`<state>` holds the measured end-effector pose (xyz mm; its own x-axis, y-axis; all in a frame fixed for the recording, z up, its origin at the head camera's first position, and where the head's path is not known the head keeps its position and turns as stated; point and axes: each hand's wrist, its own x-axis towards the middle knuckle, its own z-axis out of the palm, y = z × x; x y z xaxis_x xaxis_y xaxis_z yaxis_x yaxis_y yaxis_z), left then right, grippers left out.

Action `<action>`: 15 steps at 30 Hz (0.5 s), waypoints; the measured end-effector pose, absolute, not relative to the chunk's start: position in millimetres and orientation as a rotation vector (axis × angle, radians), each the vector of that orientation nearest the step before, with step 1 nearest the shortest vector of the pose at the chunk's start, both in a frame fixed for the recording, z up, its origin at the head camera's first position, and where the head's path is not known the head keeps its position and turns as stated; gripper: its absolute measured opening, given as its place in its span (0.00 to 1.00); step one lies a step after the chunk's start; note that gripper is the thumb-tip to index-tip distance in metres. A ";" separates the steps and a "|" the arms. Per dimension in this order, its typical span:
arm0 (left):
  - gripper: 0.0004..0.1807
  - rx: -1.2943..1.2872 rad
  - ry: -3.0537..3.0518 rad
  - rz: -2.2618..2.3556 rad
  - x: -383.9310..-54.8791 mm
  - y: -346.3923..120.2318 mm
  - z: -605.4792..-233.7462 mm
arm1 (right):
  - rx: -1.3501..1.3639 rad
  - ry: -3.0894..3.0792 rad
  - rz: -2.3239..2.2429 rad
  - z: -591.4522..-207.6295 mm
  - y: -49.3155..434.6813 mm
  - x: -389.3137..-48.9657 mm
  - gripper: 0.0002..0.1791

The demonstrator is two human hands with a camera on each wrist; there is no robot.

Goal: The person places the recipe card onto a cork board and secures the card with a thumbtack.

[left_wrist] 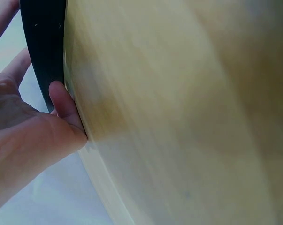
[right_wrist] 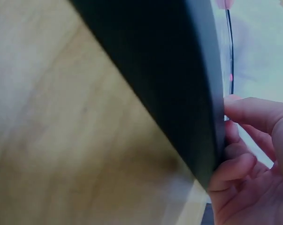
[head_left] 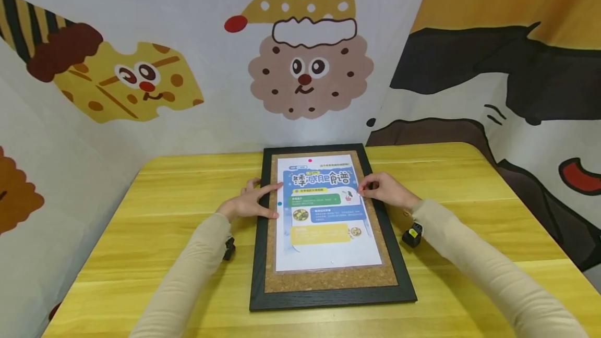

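Note:
A printed poster sheet (head_left: 331, 254) lies on a corkboard (head_left: 328, 279) with a black frame (head_left: 333, 299). My left hand (head_left: 246, 202) reaches over the frame's left side, fingers spread, its thumb and index fingertip resting along the sheet's left edge. Between them a teal pushpin (head_left: 279, 204) sits at that edge. A pink pushpin (head_left: 310, 160) is at the sheet's top. At the right edge my right hand (head_left: 387, 190) pinches a small pale pushpin (head_left: 359, 193), mostly hidden by the fingertips. In the right wrist view, its other fingers curl beside the black frame (right_wrist: 179, 79).
The board lies on a yellow wood-grain table (head_left: 178, 192), its far end near a cartoon-printed cloth backdrop (head_left: 211, 134). Table surface extends on both sides of the board. A small black camera (head_left: 412, 234) is worn on the right wrist.

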<state>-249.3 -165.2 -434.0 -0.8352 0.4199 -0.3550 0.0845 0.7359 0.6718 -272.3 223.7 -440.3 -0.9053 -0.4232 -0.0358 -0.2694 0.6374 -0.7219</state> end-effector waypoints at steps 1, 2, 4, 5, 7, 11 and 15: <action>0.50 0.381 2.443 0.911 -249.2 -165.6 -434.2 | -0.576 2.663 -1.112 -439.5 222.6 -272.2 0.02; 0.50 0.379 2.444 0.910 -249.0 -165.9 -434.3 | -0.585 2.667 -1.104 -438.9 222.1 -272.2 0.02; 0.50 0.385 2.448 0.907 -248.6 -166.4 -434.5 | -0.599 2.672 -1.093 -438.3 220.9 -272.7 0.03; 0.50 0.386 2.448 0.909 -248.5 -166.7 -434.6 | -0.606 2.676 -1.087 -438.2 220.6 -272.9 0.03; 0.50 0.384 2.450 0.911 -248.5 -167.2 -435.0 | -0.621 2.676 -1.082 -437.4 220.1 -273.0 0.03; 0.50 0.387 2.452 0.909 -248.3 -167.2 -435.5 | -0.633 2.676 -1.085 -436.8 219.9 -272.9 0.03; 0.50 0.378 2.453 0.907 -248.2 -166.3 -436.2 | -0.619 2.678 -1.090 -437.5 220.8 -272.0 0.03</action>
